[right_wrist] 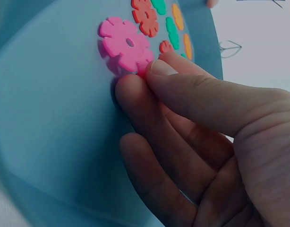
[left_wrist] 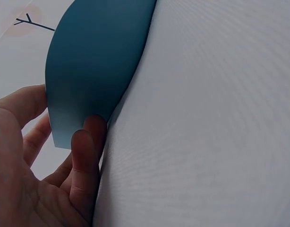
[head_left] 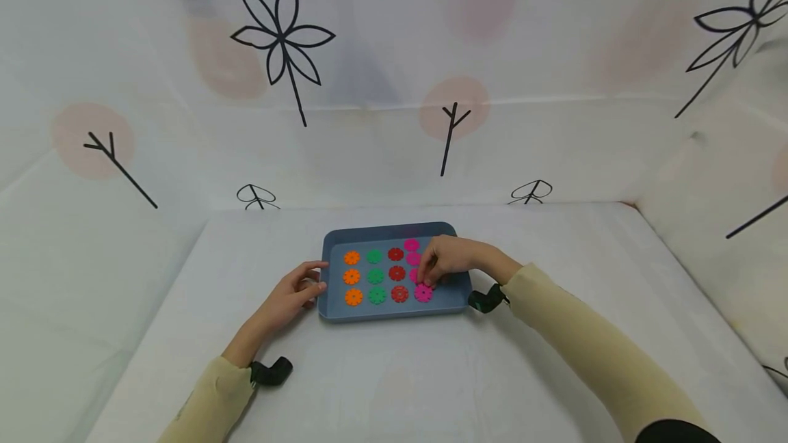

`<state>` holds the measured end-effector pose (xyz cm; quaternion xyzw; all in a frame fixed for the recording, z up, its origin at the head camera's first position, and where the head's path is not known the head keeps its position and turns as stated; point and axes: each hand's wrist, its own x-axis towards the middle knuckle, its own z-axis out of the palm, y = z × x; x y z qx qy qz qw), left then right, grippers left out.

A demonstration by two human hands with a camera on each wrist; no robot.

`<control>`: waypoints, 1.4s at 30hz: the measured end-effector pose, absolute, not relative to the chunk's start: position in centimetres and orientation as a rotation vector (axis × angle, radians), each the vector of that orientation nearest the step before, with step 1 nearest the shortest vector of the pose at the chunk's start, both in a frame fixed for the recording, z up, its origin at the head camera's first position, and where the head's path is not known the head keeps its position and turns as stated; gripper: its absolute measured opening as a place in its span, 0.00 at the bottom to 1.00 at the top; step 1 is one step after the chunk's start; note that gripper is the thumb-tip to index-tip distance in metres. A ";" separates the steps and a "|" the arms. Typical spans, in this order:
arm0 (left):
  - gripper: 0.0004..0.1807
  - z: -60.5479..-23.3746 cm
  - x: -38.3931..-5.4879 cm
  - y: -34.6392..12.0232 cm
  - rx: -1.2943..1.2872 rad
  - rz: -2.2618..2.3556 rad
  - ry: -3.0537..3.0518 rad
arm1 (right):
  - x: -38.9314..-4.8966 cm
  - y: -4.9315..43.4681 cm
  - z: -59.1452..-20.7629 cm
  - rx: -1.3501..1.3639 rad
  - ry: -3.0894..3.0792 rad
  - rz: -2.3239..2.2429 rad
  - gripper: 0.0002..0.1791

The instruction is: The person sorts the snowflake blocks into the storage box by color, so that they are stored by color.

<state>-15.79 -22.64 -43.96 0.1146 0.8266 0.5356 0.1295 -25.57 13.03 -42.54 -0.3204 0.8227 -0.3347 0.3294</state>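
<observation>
A blue-grey tray [head_left: 394, 315] lies on the white table with columns of notched plastic discs in orange [head_left: 351, 277], green [head_left: 375, 276], red [head_left: 397, 273] and pink. My left hand [head_left: 292, 296] holds the tray's left end, its fingers at the rim and outer wall [left_wrist: 93, 52]. At the right column, my right hand [head_left: 448, 257] pinches the edge of the nearest pink disc [right_wrist: 126, 42] between thumb and fingertip. That disc is next to a red disc [right_wrist: 146, 18]. The right hand partly covers another pink disc [head_left: 414, 276] farther back.
White cloth walls with line-drawn plants [head_left: 281, 38] stand behind and beside the white table [head_left: 394, 374]. Black wrist cameras sit below the left wrist [head_left: 271, 371] and the right wrist [head_left: 486, 298]; the right one is close beside the tray's corner.
</observation>
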 end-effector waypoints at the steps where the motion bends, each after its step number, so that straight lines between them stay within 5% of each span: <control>1: 0.25 -44.0 -15.8 -22.6 0.335 1.558 2.402 | -25.6 13.0 -42.5 -0.838 2.152 -0.876 0.05; 42: 0.28 -46.9 -17.4 -24.7 0.349 1.521 2.422 | -23.4 16.0 -42.5 -0.873 2.398 -1.324 0.14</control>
